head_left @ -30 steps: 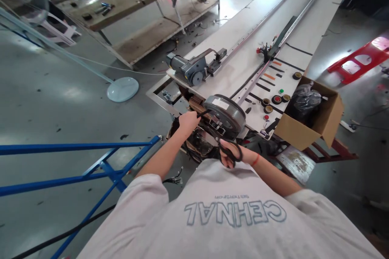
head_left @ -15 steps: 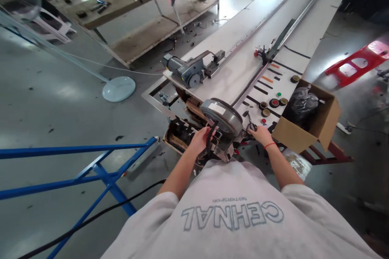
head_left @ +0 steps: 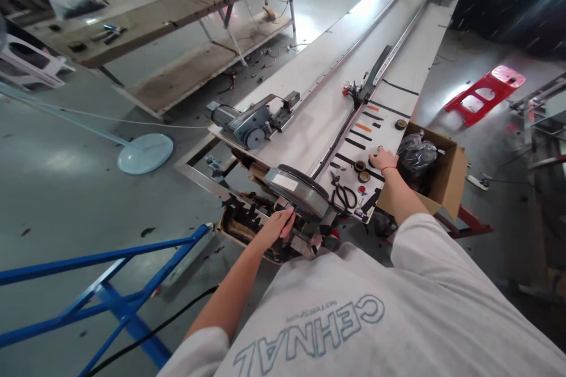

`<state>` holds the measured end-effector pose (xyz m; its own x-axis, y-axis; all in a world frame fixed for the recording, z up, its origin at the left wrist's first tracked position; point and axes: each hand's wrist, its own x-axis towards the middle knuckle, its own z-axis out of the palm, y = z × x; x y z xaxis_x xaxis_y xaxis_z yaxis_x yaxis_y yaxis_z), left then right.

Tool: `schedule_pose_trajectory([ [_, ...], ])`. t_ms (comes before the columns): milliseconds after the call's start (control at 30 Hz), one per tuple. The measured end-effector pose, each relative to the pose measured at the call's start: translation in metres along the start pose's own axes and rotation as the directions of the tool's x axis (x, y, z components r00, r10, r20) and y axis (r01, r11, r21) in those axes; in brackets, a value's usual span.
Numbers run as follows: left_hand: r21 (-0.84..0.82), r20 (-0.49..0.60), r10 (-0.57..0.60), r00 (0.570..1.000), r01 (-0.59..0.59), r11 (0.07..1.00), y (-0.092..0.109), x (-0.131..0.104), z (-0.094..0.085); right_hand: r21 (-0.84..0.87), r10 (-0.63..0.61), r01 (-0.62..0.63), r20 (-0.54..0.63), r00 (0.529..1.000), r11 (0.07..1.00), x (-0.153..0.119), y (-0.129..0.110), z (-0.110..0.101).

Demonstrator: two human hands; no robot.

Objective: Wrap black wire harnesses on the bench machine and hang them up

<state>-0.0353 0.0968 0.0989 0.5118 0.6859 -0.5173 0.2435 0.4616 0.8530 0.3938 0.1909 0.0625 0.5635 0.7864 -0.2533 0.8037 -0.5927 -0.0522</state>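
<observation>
At the near end of the long white table [head_left: 309, 135] is a round grey drum [head_left: 296, 188] with a white label. My left hand [head_left: 278, 225] is closed at the drum's lower edge; what its fingers pinch is too small to make out. My right hand [head_left: 382, 159] reaches over the table's right part, its fingers curled down on a tape roll that they mostly cover. Nearer me lie two more tape rolls [head_left: 364, 177], a small red disc [head_left: 361, 189] and black-handled scissors [head_left: 342, 195]. Black strips [head_left: 355, 144] and orange strips [head_left: 363, 128] lie in a row beyond.
An open cardboard box [head_left: 448, 174] holding a dark plastic bag stands right of the table. A motor unit [head_left: 247, 123] sits at the table's left corner. Further out are a red stool [head_left: 484, 94], a blue frame [head_left: 119, 300] and a wooden workbench [head_left: 177, 9].
My right hand has let go of the scissors, which now lie on the table, and has moved forward to the tape rolls. My left hand stays by the drum. The view has shifted.
</observation>
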Motion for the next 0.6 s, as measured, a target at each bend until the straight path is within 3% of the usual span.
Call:
schedule_pose_trajectory([
  [100, 0.509, -0.272, 0.115, 0.955, 0.041, 0.86, -0.001, -0.007, 0.007, -0.013, -0.008, 0.007, -0.016, 1.0, 1.0, -0.002, -0.002, 0.009],
  [200, 0.686, -0.394, 0.303, 0.868, 0.058, 0.726, -0.01, -0.018, 0.014, -0.025, -0.018, 0.017, -0.029, 0.999, 1.0, -0.003, -0.002, 0.012],
  [267, 0.689, -0.4, 0.333, 0.854, 0.04, 0.723, -0.019, -0.027, 0.018, -0.029, -0.012, 0.011, -0.028, 1.0, 1.0, -0.003, -0.001, 0.012],
  [400, 0.645, -0.435, 0.232, 0.87, 0.121, 0.755, -0.041, -0.047, 0.02, -0.035, -0.011, 0.011, -0.017, 1.0, 0.999, -0.003, 0.0, 0.01],
  [500, 0.529, -0.469, 0.106, 0.877, 0.183, 0.829, -0.059, -0.062, 0.012, -0.042, -0.018, 0.018, -0.016, 1.0, 0.999, -0.004, -0.001, 0.009],
  [600, 0.337, -0.382, -0.085, 0.92, 0.224, 0.915, -0.072, -0.077, 0.0, -0.047, -0.016, 0.015, -0.018, 1.0, 0.999, -0.006, -0.003, 0.009],
])
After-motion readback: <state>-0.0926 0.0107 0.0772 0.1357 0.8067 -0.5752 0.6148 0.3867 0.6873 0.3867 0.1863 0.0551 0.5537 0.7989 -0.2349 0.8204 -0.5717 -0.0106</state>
